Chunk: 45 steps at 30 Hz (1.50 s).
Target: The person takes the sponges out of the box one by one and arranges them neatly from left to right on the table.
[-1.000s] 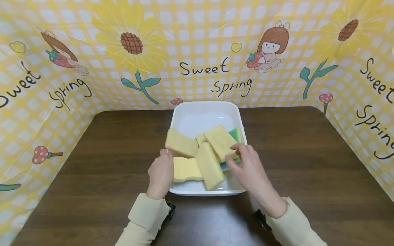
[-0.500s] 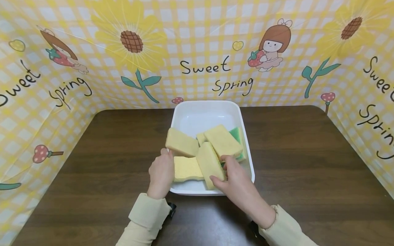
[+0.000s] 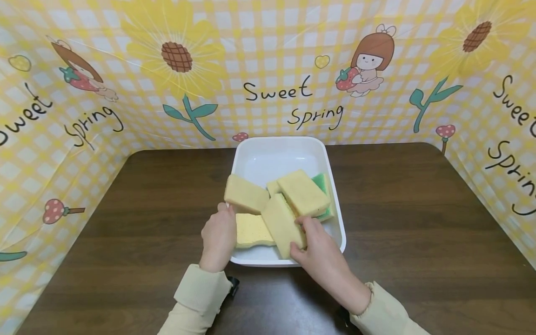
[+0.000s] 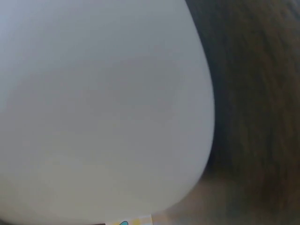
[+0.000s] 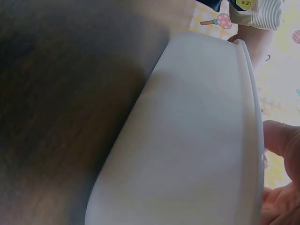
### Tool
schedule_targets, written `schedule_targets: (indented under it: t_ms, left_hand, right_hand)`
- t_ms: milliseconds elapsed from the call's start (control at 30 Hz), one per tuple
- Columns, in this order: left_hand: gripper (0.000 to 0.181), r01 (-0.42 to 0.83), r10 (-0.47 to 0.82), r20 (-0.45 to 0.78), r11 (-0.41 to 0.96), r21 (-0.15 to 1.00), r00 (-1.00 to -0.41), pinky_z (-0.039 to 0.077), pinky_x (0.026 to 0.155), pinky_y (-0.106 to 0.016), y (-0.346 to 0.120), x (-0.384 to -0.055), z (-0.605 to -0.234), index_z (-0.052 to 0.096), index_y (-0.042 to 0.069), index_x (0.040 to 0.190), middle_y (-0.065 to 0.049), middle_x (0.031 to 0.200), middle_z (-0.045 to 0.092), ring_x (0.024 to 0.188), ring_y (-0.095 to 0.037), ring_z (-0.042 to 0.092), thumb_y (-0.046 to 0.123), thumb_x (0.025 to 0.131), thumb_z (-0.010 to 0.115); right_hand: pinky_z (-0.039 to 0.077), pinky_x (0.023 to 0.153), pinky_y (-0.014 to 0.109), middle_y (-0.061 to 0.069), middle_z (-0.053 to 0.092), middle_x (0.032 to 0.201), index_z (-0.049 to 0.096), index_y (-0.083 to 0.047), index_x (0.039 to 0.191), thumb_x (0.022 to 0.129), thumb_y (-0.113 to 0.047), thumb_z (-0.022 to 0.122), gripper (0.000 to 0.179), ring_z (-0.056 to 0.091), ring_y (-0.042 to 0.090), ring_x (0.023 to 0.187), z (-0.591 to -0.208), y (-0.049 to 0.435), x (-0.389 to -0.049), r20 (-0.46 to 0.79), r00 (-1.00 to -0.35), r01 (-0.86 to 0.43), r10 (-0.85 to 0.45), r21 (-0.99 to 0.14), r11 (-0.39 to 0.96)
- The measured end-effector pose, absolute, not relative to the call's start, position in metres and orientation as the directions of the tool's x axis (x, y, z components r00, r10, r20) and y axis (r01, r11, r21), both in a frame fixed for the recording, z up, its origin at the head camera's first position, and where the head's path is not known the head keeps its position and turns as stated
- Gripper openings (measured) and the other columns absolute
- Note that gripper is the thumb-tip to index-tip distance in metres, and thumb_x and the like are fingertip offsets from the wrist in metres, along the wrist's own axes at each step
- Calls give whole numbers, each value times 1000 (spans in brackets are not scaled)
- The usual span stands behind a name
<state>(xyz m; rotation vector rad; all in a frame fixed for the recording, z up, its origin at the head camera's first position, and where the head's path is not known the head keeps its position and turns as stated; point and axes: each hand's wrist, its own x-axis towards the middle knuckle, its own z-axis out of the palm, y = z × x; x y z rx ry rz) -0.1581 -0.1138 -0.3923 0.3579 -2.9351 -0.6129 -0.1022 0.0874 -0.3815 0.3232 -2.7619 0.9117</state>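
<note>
A white plastic basin (image 3: 274,160) stands on the table with several yellow sponges inside. At its left rim, my left hand (image 3: 218,237) grips the edge with curled fingers. My right hand (image 3: 324,256) reaches over the front right, thumb and fingers pinching the long sides of a front sponge (image 3: 281,228). Behind that lies another yellow sponge (image 3: 303,191), overlapping a sponge with a green scouring side (image 3: 322,184). To the left are a plain block sponge (image 3: 247,193) and a wavy-edged sponge (image 3: 253,230). The basin's outer wall (image 4: 103,112) fills most of the left wrist view.
The basin sits on a dark brown wooden table (image 3: 167,186). A yellow checked cloth (image 3: 276,56) with printed flowers and lettering stands behind and along both sides.
My right hand has come left and toward me, from the right-hand sponges to the front one, and now pinches it. That sponge has tipped slightly left. My left hand stays at the rim.
</note>
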Motion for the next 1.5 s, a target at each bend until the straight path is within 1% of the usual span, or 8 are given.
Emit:
schedule_targets:
  t_ms: [200,333,567,667,767,900,1067,1500]
  left_hand:
    - [34,-202,-251,71,892,405,-966,49,54,-54,-114,-158,-392,49,-7,94,-31,77,65,70,-46,66,22,103,36]
    - [33,-194,-245,79,895,401,-966,48,52,-53,-114,-158,-391,49,-8,93,-30,75,64,68,-45,65,21,103,36]
    - [33,-195,-247,83,895,400,-965,48,53,-53,-114,-158,-390,50,-8,93,-30,75,64,68,-45,65,21,103,36]
    - [33,-197,-247,77,896,398,-966,49,53,-53,-114,-159,-390,50,-8,93,-30,75,64,68,-45,66,21,103,36]
    - [33,-196,-249,85,896,398,-965,49,53,-53,-114,-158,-391,50,-8,92,-30,74,64,68,-45,65,21,103,36]
    - [33,-187,-248,111,900,394,-962,49,52,-52,-114,-157,-391,50,-7,89,-29,71,63,66,-44,65,20,103,37]
    - [32,-182,-249,128,903,389,-960,48,50,-51,-112,-154,-392,49,-7,87,-28,69,63,64,-44,65,18,102,38]
    - [32,-198,-261,114,900,389,-959,49,51,-52,-111,-156,-393,50,-7,88,-28,70,63,65,-44,65,19,102,38]
  right_hand:
    - [51,72,33,10,63,99,58,-1,110,73,-3,69,39,58,18,82,-378,92,-103,404,-902,-365,-151,-530,766]
    - [50,68,27,8,64,95,61,-1,110,73,-2,71,39,55,14,77,-372,98,-109,484,-859,-436,-167,-521,734]
    - [56,69,30,12,66,105,61,0,114,76,1,70,39,59,17,82,-354,115,-127,502,-859,-438,-100,-621,649]
    - [56,69,30,13,65,109,60,0,117,79,1,68,39,61,20,85,-344,123,-142,480,-877,-403,-27,-703,586]
    - [53,67,22,13,65,111,59,-1,121,82,0,66,39,62,20,85,-335,130,-160,442,-897,-359,32,-768,530]
    - [48,65,11,14,65,111,57,-3,123,85,-2,63,38,62,20,87,-328,139,-185,413,-907,-320,86,-807,496]
    - [44,66,8,15,65,111,57,-5,125,86,-6,60,39,63,23,90,-327,152,-211,359,-918,-237,168,-837,493]
    - [44,66,11,16,63,114,50,-4,131,90,-11,55,42,54,0,75,-341,180,-251,142,-919,2,368,-932,363]
